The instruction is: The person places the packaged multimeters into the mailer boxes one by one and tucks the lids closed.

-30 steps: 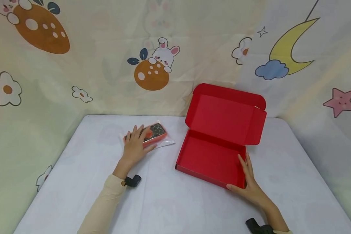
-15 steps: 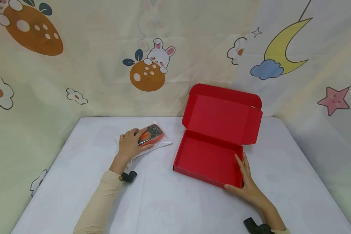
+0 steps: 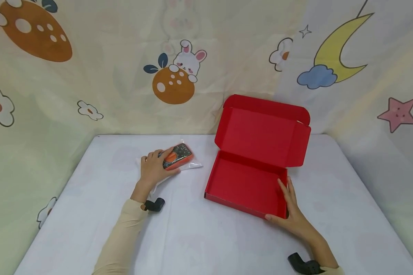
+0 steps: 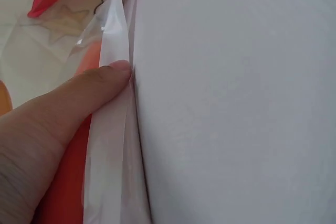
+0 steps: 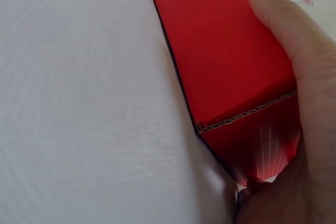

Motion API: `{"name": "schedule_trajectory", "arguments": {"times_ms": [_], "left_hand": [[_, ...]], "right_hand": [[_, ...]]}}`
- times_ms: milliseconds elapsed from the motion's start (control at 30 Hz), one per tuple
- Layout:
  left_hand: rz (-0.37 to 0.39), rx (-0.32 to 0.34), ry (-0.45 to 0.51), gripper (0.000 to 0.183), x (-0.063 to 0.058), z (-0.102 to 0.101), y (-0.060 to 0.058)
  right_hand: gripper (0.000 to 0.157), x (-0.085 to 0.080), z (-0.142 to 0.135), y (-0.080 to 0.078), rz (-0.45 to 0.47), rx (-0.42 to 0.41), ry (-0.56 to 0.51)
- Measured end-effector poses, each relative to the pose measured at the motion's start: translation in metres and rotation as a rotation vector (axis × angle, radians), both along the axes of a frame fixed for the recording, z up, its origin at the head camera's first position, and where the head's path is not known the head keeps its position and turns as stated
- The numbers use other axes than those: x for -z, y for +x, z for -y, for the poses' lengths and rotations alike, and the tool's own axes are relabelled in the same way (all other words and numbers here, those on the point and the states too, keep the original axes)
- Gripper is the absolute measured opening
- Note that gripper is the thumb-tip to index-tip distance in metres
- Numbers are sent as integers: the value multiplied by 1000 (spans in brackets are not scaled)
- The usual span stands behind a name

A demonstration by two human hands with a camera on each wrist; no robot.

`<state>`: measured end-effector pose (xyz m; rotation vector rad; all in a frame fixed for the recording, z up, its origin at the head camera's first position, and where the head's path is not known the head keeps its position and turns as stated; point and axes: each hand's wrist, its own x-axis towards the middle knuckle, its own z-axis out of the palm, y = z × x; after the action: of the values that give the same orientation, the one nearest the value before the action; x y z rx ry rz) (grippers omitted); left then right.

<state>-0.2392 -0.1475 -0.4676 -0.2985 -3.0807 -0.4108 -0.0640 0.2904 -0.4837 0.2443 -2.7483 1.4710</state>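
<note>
An orange multimeter (image 3: 179,157) with a black face lies in a clear plastic bag (image 3: 192,165) at the back left of the table. My left hand (image 3: 153,168) grips it from its left end, fingers over the far side and thumb along the near side. In the left wrist view the thumb presses the bag's folded white edge (image 4: 107,129) against the orange side. To the right stands a red cardboard box (image 3: 246,187), lid raised, its inside bare. My right hand (image 3: 296,219) holds the box's near right corner, thumb on the front wall and fingers at the right wall.
The raised lid (image 3: 261,130) leans back toward the printed cloth backdrop (image 3: 124,76) behind the table. White cloth covers the table (image 3: 199,236). Each wrist wears a black camera, the left one (image 3: 155,205) close above the cloth.
My left hand's fingers, spread over the multimeter a second ago, have closed round its left end. My right hand stays at the box's corner, and the box has not moved.
</note>
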Motion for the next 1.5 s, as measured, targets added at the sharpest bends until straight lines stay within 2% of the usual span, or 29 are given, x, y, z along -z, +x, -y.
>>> {"name": "schedule_trajectory", "arguments": {"times_ms": [200, 400, 733, 1000, 1233, 1500], "left_hand": [[-21, -16, 57, 87, -6, 0, 1], [-70, 1, 51, 84, -10, -2, 2], [-109, 4, 35, 84, -7, -1, 3], [-177, -10, 55, 85, -4, -2, 8], [-196, -63, 63, 85, -13, -3, 21], [-249, -61, 120, 83, -30, -14, 38]], "right_hand": [[113, -1, 0, -1, -18, -5, 10], [112, -1, -1, -2, -16, -4, -3], [108, 5, -2, -2, -16, -13, -26], [109, 3, -3, -2, -31, -18, -18], [117, 3, -3, -1, -6, -18, -57], [114, 1, -5, 1, -9, -20, -51]]}}
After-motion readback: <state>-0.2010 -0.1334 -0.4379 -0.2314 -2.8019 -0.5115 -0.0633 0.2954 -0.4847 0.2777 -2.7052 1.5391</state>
